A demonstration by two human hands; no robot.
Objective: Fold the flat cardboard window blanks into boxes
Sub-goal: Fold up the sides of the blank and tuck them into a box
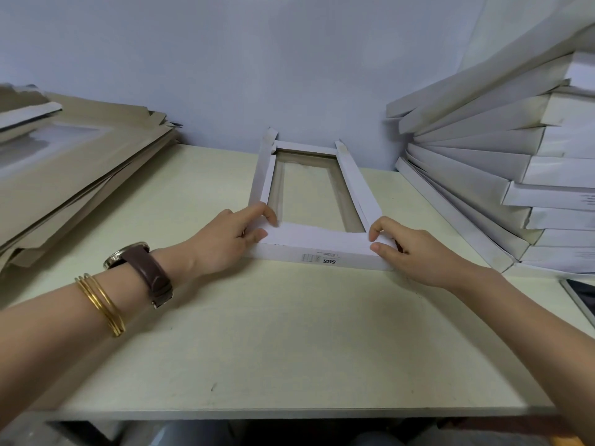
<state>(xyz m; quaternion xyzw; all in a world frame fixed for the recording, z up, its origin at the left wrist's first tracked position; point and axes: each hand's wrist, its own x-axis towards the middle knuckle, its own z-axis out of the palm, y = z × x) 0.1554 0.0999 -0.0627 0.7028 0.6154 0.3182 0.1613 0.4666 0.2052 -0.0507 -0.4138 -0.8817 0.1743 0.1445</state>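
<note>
Box (317, 244) corners pinched — left hand (225, 241), right hand (417, 249).

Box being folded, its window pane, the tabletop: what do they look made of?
The box looks like thin paperboard, matte white, creased crisply at its folds. Its window pane is probably clear plastic film: the tabletop shows through with faint glare. The tabletop seems laminate or painted board, smooth pale cream, slightly scuffed.
</note>
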